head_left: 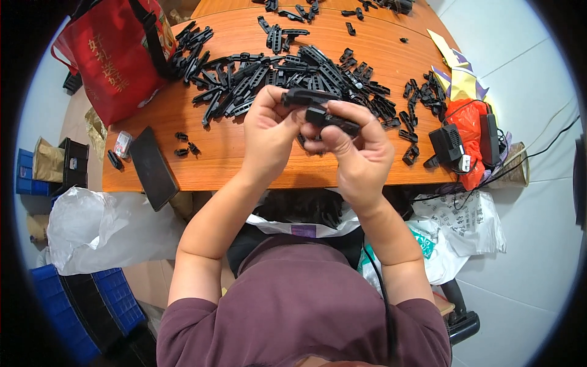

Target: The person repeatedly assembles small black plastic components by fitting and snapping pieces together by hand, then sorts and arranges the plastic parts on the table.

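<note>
At the lower center, one person in a purple shirt [306, 287] raises two bare hands over the front edge of the bench [244, 177]. The left hand [266, 134] has its grip pinched on one long black part [312, 96], at the center of the frame; the right hand [365, 156] has its grip closed on one blocky black part [342, 125], just below it; whether the two parts touch is hard to tell. Left of center, one dark flat slab [154, 169] overhangs the bench edge, with three small black pieces [181, 152] to its right and one small packet [123, 144] to its left. At right lie one orange-red plastic bag [471, 116] and two black adapters [447, 143]. Farther up, one heap of black parts [257, 76], too tangled to count, spreads beside one red bag [113, 67] at upper left.
</note>
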Motion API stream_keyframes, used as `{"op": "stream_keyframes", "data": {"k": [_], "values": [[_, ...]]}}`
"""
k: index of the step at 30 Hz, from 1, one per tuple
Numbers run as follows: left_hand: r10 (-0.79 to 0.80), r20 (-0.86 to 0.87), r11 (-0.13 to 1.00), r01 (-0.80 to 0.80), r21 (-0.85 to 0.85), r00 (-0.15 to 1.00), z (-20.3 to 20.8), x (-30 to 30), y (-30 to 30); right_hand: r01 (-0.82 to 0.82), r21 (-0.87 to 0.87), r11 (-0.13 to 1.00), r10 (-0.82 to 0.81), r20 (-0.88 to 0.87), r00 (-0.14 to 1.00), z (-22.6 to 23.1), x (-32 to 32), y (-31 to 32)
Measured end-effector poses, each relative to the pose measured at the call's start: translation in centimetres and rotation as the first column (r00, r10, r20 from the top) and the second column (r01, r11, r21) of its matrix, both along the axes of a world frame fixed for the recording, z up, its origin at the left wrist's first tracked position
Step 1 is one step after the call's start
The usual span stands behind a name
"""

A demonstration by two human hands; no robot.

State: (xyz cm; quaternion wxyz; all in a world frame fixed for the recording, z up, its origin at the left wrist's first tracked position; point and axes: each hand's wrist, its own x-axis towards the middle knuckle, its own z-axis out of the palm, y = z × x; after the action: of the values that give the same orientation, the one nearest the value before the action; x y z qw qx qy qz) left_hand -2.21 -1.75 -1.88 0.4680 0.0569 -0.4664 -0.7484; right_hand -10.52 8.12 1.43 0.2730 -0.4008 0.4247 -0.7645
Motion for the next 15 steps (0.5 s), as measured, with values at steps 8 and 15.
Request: {"op": "stream_keyframes", "data": {"k": [8,15], "values": [[-0.031,-0.085,0.993,0.021,-0.112,0.996,1.2,0.5,1.5,0.032,-0.173,0.984,-0.037,-0.023,0.999,-0.1,0.3,0.9],[0.038,-0.050,0.856,-0.059,-0.513,0.998,1.6,0.9,1.2,0.036,-0.225,0.974,-0.039,-0.011,0.999,-1.0,0.6,1.1]]}}
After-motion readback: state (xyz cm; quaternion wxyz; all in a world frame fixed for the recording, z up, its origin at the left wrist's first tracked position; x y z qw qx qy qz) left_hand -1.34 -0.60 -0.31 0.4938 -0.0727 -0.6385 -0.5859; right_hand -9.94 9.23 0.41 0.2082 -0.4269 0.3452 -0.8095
